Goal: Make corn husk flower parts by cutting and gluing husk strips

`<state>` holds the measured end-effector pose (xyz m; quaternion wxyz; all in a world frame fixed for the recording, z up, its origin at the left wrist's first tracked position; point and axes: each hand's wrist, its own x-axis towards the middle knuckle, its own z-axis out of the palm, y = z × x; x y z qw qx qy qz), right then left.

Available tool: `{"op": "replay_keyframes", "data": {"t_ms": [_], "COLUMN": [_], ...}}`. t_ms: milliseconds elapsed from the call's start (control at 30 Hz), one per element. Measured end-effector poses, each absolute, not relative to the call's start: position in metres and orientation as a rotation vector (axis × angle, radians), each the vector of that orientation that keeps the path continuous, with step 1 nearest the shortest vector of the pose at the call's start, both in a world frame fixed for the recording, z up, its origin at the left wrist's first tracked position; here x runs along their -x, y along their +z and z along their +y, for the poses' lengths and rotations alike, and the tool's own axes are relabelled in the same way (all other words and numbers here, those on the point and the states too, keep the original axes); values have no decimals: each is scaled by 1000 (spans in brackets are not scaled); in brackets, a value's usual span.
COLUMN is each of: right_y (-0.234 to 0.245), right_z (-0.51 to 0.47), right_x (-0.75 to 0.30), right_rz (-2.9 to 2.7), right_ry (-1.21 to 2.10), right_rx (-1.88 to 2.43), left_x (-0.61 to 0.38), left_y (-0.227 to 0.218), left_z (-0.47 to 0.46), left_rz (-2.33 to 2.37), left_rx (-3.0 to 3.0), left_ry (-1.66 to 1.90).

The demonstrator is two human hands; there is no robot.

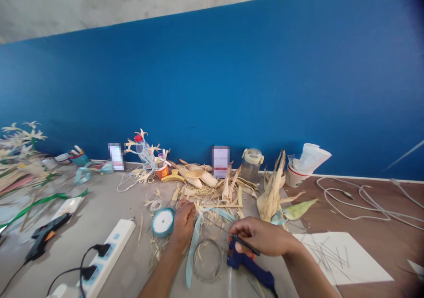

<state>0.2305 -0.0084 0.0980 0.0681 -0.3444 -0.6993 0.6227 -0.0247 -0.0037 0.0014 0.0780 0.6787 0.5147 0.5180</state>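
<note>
My left hand (184, 218) is closed, its fingers curled over the table beside a roll of light blue ribbon (163, 222). Whatever is in those fingers is hidden. My right hand (263, 236) is closed around a black-handled tool (245, 246) whose kind I cannot make out; a thin dark line runs from it toward my left hand. Below the right hand lies a blue glue gun (251, 269). Between my forearms are a coil of thin wire (208, 260) and a loose strip of pale blue ribbon (193, 254).
A white power strip (111, 251) with black plugs and a black glue gun (46, 236) lie to the left. Dry corn husks (198, 174), a lidded jar (251, 165) and paper cups line the blue partition. Cut wires (331, 254) rest on white paper at right.
</note>
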Motion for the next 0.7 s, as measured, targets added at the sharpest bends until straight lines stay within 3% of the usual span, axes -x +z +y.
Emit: {"op": "replay_keyframes", "data": {"t_ms": [700], "right_y": [102], "right_z": [-10], "right_x": [-226], "right_rz": [-2054], "right_ry": [1892], "right_rx": [1076], "left_x": [26], "left_y": [3], "left_z": [-5], "left_rz": [1604], "left_rx": [-2169], "left_ry": [1521]}}
